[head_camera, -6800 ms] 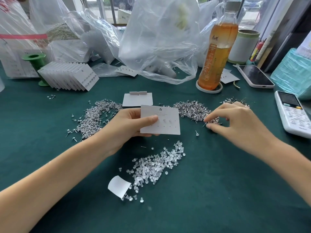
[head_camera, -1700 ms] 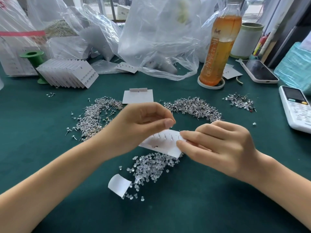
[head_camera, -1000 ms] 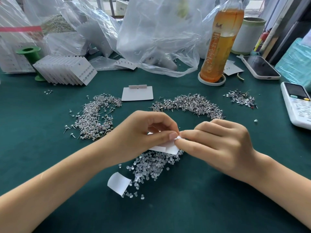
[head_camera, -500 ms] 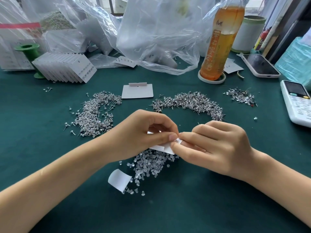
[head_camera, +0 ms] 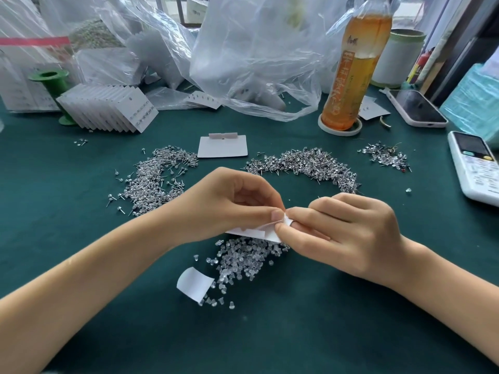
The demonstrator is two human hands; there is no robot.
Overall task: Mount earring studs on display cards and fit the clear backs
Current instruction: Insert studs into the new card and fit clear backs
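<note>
Hands stay together as half a second ago: left hand and right hand both pinch the display card, held low over the clear backs. Stud piles flank them on the green counter; plastic bags behind.

Green table, and the blank card lies at its middle. Stud heaps left of it, more studs right. Clear backs nearer than the card. Card stack far left, bottle and phone far right.
</note>
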